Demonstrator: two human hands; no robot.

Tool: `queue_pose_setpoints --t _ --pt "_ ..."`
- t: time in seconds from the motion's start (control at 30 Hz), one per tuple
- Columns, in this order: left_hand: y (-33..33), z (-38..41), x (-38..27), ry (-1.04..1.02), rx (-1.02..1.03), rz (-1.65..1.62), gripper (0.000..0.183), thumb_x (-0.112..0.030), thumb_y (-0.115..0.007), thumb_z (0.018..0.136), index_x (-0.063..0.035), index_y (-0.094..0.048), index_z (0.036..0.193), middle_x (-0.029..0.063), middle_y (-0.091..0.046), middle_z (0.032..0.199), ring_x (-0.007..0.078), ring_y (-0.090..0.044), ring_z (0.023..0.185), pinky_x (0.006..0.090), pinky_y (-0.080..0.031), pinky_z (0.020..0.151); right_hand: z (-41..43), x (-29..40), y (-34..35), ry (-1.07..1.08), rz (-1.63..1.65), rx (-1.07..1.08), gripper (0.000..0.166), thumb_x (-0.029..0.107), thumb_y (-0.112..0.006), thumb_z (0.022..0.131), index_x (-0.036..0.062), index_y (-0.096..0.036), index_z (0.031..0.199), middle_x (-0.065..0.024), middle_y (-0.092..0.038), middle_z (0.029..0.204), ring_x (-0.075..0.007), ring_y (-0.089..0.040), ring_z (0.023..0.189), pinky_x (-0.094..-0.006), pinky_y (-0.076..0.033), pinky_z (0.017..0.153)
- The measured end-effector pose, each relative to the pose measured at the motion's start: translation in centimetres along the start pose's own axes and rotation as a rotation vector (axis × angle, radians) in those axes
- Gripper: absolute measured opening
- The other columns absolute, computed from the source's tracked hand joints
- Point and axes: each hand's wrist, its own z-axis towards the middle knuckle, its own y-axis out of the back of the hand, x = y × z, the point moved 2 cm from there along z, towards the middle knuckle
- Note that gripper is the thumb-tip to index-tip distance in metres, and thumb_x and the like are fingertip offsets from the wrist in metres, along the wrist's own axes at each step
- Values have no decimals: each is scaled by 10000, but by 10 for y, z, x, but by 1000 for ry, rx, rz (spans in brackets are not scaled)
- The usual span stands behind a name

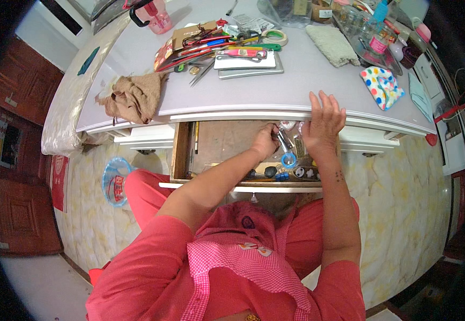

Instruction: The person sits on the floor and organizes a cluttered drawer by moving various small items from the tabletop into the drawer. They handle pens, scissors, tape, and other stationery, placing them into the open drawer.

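A wooden drawer is pulled out below the tabletop. Inside its right half, my left hand has its fingertips at a small shiny cylindrical item; whether they grip it cannot be told. My right hand is over the drawer's right side, fingers spread towards the table edge, its thumb by a clear pinkish item that is partly hidden. Between the hands lie a blue ring-shaped item and a dark patterned strip. Blue binder clips and small dark items sit along the drawer front. A pencil lies at its left.
On the table are a brown cloth, a pile of pens, scissors, a tape roll, a whitish towel, a dotted cloth and a pink jug. A blue wastebasket stands on the floor at left.
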Motion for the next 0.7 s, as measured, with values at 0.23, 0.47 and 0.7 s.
queue_pose_setpoints --t 0.23,0.47,0.7 --pt "23 -22 -4 25 151 -64 215 50 -671 802 -39 -512 915 27 -573 857 126 -537 757 264 -482 710 1 1 2 15 -2 6 780 104 -638 743 175 -282 1433 -74 -282 1431 -287 -234 1362 -556 -112 1115" --pt "77 -84 -121 -180 465 -22 57 -63 -634 889 -28 -607 924 44 -620 835 127 -581 808 278 -493 746 3 5 6 -23 14 30 760 97 -671 750 159 -308 1414 -95 -302 1423 -310 -227 1375 -573 -125 1120" --pt "141 -39 -199 -620 -3 446 131 -110 -639 866 -22 -631 963 114 -656 982 229 -638 880 345 -513 775 1 -1 -1 -16 -26 2 740 94 -657 755 167 -317 1408 -86 -308 1421 -305 -235 1371 -581 -133 1117"
